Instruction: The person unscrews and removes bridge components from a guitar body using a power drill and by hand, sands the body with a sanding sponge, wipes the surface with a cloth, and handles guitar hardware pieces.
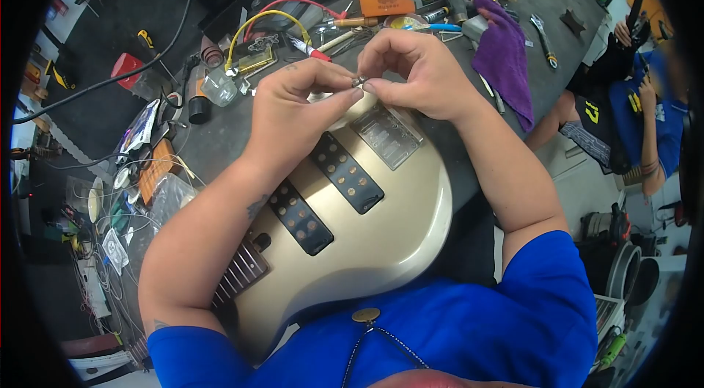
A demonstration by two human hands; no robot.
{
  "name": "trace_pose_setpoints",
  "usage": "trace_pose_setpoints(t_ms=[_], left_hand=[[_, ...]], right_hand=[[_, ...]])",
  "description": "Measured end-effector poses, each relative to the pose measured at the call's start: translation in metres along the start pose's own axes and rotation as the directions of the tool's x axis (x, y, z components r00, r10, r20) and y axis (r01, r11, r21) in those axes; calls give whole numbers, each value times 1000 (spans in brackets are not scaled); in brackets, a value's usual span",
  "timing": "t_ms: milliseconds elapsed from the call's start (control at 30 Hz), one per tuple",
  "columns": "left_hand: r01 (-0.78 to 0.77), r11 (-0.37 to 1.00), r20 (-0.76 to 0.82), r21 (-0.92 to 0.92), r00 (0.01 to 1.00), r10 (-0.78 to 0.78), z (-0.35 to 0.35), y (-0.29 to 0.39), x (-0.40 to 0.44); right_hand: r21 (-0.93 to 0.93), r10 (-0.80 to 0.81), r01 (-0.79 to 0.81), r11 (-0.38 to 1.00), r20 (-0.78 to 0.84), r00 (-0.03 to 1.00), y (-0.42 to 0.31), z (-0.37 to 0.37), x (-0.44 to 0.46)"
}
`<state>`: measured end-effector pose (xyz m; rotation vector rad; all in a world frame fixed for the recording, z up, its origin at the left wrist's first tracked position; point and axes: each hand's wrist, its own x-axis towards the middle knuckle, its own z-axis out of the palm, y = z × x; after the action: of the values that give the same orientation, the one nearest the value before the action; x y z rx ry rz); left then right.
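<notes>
Over the far edge of the pale gold electric guitar, both my hands are pinched closed around a small metal part. It is too small, and too covered by my fingers, for me to tell what it is or whether it touches the guitar. My left hand holds its left side between thumb and fingers; my right hand meets it from the other side, thumb and index nearly tip to tip, the other fingers curled. Whatever lies in the curl of my right palm is hidden from me. The guitar rests face up close against my blue shirt, which cuts off its near edge, and my left forearm crosses over the fretboard side, so I see only the end of the frets. Two black pickups and the metal bridge plate show between my arms. Right of the guitar, bare bench runs past the purple cloth to the bench's edge, giving my right elbow some room. Beyond the guitar's far edge it is tighter: a red-capped marker, a yellow cable and an orange block crowd close to my knuckles. Both elbows are bent, forearms angled inward, wrists raised. Well off to the guitar's right is another person, partly lost at the dark rim of my view.
</notes>
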<state>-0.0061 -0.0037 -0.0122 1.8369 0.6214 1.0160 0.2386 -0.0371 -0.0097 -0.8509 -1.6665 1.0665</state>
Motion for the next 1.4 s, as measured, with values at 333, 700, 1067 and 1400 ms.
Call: trace_pose_setpoints(t_ms=[333, 700, 1067, 1400], left_hand=[[166, 980, -4, -113, 986, -168, 1, 12, 1], [149, 988, -2, -48, 989, -149, 3, 10, 1], [156, 988, 7, -12, 988, -156, 3, 8, 0], [77, 984, -43, 160, 997, -71, 3, 10, 1]], right_hand=[[172, -63, 73, 982, -58, 996, 3, 2, 4], [-32, -212, 210, 977, -92, 973, 6, 6, 2], [-241, -279, 259, 935, -52, 959, 6, 3, 0], [-143, -183, 133, 981, -436, 881, 9, -58, 7]])
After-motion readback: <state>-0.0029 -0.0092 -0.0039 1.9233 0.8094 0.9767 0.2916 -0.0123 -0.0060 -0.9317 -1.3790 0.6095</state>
